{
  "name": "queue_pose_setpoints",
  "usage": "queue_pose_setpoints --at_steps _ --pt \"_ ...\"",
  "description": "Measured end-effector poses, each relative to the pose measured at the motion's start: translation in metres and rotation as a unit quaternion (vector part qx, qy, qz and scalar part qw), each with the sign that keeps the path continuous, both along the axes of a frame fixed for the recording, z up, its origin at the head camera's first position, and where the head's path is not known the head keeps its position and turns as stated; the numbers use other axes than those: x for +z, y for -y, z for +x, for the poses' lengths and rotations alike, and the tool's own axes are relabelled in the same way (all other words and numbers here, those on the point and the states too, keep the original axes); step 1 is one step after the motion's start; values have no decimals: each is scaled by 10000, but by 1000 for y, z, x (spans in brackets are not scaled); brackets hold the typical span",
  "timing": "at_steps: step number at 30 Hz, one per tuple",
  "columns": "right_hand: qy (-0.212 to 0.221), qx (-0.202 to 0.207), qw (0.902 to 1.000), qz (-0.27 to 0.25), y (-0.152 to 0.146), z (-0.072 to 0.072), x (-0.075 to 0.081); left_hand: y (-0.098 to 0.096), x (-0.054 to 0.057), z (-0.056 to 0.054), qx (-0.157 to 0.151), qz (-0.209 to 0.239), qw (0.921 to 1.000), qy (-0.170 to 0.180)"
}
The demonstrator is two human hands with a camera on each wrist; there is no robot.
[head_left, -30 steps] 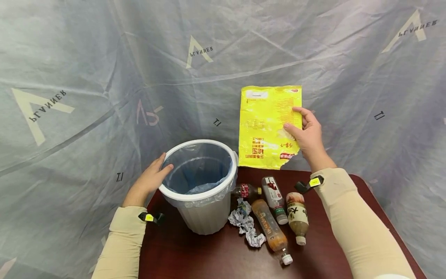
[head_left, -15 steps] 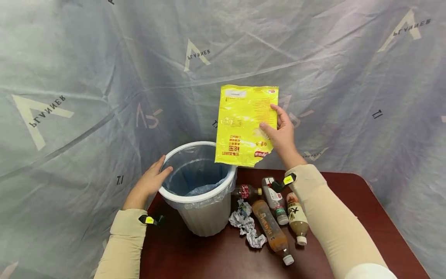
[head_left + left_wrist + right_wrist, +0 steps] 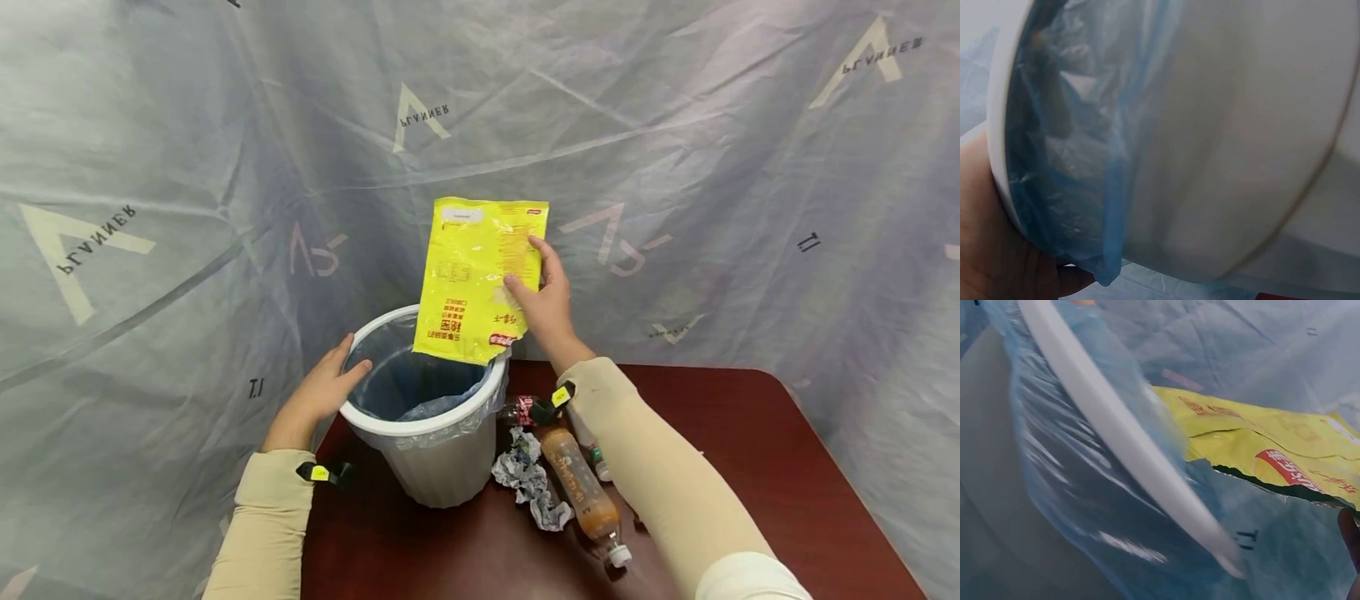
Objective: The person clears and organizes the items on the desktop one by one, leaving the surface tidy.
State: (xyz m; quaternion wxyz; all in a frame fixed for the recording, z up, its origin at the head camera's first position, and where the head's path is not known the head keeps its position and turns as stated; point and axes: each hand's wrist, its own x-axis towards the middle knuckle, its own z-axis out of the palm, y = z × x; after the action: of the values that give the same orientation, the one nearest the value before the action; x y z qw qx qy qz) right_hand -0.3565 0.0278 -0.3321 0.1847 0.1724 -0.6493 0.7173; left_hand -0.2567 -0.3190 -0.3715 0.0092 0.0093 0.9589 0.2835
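Gripping the near-left rim of the white bin point(image 3: 420, 433), the left hand point(image 3: 318, 396) has its thumb hooked over the edge, fingers on the outside wall. Blue liner point(image 3: 420, 383) inside. Yellow bag point(image 3: 480, 279) hangs upright, long axis vertical, torn lower edge just above the bin's far-right rim. Right hand point(image 3: 546, 308) pinches the bag's right edge, thumb in front. Crumpled paper point(image 3: 528, 487) and bottles point(image 3: 581, 492) lie right of the bin on the counter point(image 3: 750, 467).
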Motion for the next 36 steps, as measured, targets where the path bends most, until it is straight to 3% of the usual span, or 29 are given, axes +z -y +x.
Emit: queue_pose_setpoints --at_steps 5,15,29,36 --pt "30 144 9998 115 22 6 -4 1 2 2 85 -29 9999 98" --pt "-258 -21 9947 995 47 20 -11 -1 1 3 171 36 9997 179" --pt "-564 139 9906 1242 51 21 -20 -4 3 3 74 68 9997 213" --pt "-712 176 9929 936 49 17 -19 -2 3 3 36 72 9999 124"
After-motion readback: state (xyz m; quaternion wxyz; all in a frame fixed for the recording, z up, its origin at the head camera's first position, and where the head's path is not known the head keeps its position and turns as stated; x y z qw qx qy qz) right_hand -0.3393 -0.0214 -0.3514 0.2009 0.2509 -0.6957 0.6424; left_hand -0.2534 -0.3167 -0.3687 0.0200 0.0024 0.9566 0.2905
